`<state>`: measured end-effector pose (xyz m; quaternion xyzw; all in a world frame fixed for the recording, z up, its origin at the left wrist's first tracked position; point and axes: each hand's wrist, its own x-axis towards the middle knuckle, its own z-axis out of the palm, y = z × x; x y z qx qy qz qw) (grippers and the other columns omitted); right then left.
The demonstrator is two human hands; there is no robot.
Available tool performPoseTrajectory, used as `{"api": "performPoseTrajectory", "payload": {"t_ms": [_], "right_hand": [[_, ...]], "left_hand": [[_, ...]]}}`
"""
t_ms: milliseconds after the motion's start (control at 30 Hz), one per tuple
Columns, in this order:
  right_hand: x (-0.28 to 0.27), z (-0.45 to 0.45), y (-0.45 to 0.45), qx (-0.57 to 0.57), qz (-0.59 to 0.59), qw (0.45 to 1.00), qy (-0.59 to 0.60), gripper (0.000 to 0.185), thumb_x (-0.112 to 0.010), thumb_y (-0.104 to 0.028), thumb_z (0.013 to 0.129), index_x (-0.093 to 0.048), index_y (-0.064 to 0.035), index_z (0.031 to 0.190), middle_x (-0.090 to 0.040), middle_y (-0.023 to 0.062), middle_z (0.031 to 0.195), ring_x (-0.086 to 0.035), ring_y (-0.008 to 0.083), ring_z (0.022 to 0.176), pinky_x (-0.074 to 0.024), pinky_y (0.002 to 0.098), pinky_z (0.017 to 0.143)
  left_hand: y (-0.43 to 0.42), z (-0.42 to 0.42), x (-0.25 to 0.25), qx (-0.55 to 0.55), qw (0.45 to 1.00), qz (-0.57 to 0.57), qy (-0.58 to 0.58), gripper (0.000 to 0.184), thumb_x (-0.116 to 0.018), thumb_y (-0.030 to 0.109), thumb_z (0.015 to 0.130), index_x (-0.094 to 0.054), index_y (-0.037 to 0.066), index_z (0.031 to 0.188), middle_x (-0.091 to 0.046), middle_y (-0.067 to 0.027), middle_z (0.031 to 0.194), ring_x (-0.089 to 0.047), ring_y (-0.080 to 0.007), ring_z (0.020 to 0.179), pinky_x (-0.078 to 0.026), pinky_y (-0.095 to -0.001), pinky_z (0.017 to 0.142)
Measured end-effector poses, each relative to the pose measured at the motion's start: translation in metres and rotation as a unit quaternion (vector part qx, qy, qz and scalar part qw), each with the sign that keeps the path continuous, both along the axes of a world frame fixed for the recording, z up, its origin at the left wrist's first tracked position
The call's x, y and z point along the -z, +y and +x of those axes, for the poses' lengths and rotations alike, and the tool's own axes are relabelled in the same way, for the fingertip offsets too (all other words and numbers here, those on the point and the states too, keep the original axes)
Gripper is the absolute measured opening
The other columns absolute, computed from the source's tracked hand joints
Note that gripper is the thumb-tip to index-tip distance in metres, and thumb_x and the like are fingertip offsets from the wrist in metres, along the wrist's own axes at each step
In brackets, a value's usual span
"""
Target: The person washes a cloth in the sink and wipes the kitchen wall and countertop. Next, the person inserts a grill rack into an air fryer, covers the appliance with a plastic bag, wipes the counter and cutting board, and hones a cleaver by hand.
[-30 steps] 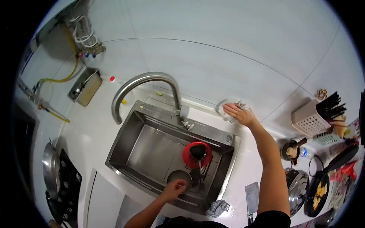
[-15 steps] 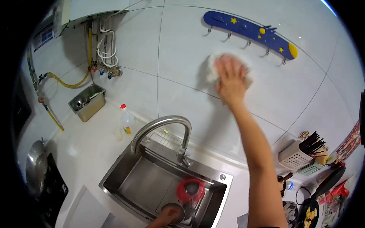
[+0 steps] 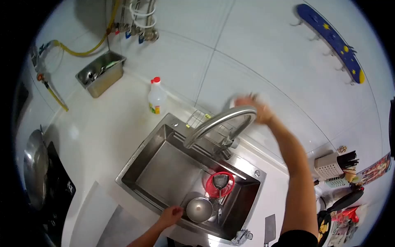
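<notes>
Right of centre, the blurred right hand covers a white crumpled cloth at the white tiled wall; whether its grip clamps it cannot be told. Bottom centre, the left hand curls its fingers together beside a round silver metal bowl in the rectangular steel sink.

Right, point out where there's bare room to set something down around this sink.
Largest bare patch: the counter between the steel tub, bottle, sink and stove. The sink floor's left half is bare too, left of the metal bowl and red bowl. Crowded: the sink's right half, and the far-right counter by the utensil holder and black pan handle.
</notes>
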<state>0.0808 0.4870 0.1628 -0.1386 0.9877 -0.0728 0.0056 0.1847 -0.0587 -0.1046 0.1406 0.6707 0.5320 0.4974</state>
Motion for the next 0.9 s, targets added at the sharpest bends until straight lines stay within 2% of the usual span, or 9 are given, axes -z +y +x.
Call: {"api": "performPoseTrajectory", "payload": {"t_ms": [33, 100, 267, 400, 567, 600, 700, 767, 900], "right_hand": [[-0.032, -0.025, 0.0, -0.078, 0.276, 0.935, 0.21, 0.046, -0.054, -0.02, 0.087, -0.046, -0.0197, 0.132, -0.04, 0.0043, 0.142, -0.034, 0.0227, 0.133, -0.0242, 0.0452, 0.109], [-0.133, -0.058, -0.067, 0.044, 0.407, 0.86, 0.306, 0.053, -0.059, -0.016, 0.08, -0.046, -0.0196, 0.132, -0.038, 0.0011, 0.143, -0.032, 0.022, 0.134, -0.0224, 0.0462, 0.11], [-0.165, -0.125, -0.096, 0.098, 0.399, 0.796, 0.444, 0.067, -0.069, -0.017, 0.071, -0.044, -0.0212, 0.133, -0.033, -0.0032, 0.144, -0.027, 0.0226, 0.135, -0.0212, 0.047, 0.111], [-0.049, -0.099, -0.071, -0.082, 0.353, 0.916, 0.174, 0.065, -0.066, -0.008, 0.07, -0.048, -0.0224, 0.13, -0.038, -0.0041, 0.142, -0.03, 0.0153, 0.135, -0.0298, 0.0447, 0.105], [0.084, -0.015, 0.002, -0.308, 0.622, 0.72, 0.004, 0.044, -0.05, -0.02, 0.09, -0.044, -0.0205, 0.133, -0.031, -0.0004, 0.147, -0.027, 0.0158, 0.136, -0.0193, 0.035, 0.115], [0.088, -0.013, 0.011, -0.257, 0.528, 0.795, -0.151, 0.05, -0.05, -0.02, 0.09, -0.036, -0.0185, 0.138, -0.027, 0.0032, 0.149, -0.023, 0.0182, 0.138, -0.0163, 0.033, 0.116], [0.072, -0.07, -0.008, -0.291, 0.58, 0.754, -0.102, 0.053, -0.049, -0.023, 0.091, -0.033, -0.0155, 0.14, -0.023, 0.0038, 0.15, -0.017, 0.0203, 0.14, -0.0147, 0.0335, 0.116], [0.024, -0.12, -0.046, -0.177, 0.489, 0.854, -0.024, 0.051, -0.049, -0.024, 0.09, -0.037, -0.0117, 0.138, -0.024, 0.0036, 0.15, -0.014, 0.0211, 0.141, -0.0127, 0.0369, 0.116], [0.013, -0.162, -0.091, -0.172, 0.472, 0.864, 0.009, 0.056, -0.052, -0.022, 0.087, -0.036, -0.0158, 0.139, -0.022, 0.0035, 0.151, -0.012, 0.0207, 0.141, -0.0078, 0.0408, 0.117]], "left_hand": [[0.001, -0.006, -0.002, 0.008, 1.0, -0.009, 0.01, 0.027, -0.063, 0.021, 0.085, -0.062, 0.004, 0.106, -0.067, -0.0089, 0.095, -0.064, -0.0183, 0.083, -0.05, -0.0307, 0.074], [0.006, -0.02, -0.008, 0.027, 0.999, -0.029, 0.031, 0.027, -0.063, 0.02, 0.085, -0.062, 0.004, 0.106, -0.067, -0.0083, 0.094, -0.064, -0.0178, 0.082, -0.05, -0.0301, 0.073], [0.019, -0.051, -0.019, -0.003, 0.999, 0.019, 0.038, 0.027, -0.062, 0.018, 0.086, -0.059, 0.004, 0.109, -0.066, -0.0073, 0.093, -0.063, -0.0155, 0.078, -0.05, -0.0296, 0.07], [0.024, -0.074, -0.032, -0.027, 0.999, 0.045, 0.012, 0.026, -0.061, 0.016, 0.086, -0.059, 0.004, 0.109, -0.066, -0.0074, 0.092, -0.062, -0.0141, 0.076, -0.05, -0.0283, 0.068], [0.025, -0.094, -0.021, -0.057, 0.996, 0.052, -0.039, 0.022, -0.059, 0.01, 0.088, -0.058, 0.004, 0.108, -0.063, -0.006, 0.094, -0.059, -0.0129, 0.079, -0.049, -0.0273, 0.07], [0.025, -0.101, -0.023, -0.056, 0.995, 0.05, -0.065, 0.021, -0.057, 0.008, 0.089, -0.057, 0.003, 0.109, -0.063, -0.0065, 0.097, -0.059, -0.0132, 0.083, -0.05, -0.0279, 0.073], [0.029, -0.107, -0.019, -0.083, 0.989, 0.06, -0.103, 0.02, -0.059, 0.009, 0.088, -0.057, 0.004, 0.108, -0.062, -0.005, 0.094, -0.058, -0.0117, 0.079, -0.049, -0.0262, 0.071], [0.038, -0.103, -0.016, -0.099, 0.986, 0.072, -0.116, 0.02, -0.06, 0.01, 0.088, -0.058, 0.004, 0.107, -0.062, -0.0041, 0.091, -0.057, -0.0107, 0.075, -0.048, -0.0251, 0.068], [0.043, -0.101, -0.007, -0.11, 0.987, 0.06, -0.103, 0.021, -0.059, 0.007, 0.087, -0.057, 0.003, 0.107, -0.062, -0.0046, 0.092, -0.058, -0.0105, 0.076, -0.049, -0.0256, 0.068]]}}
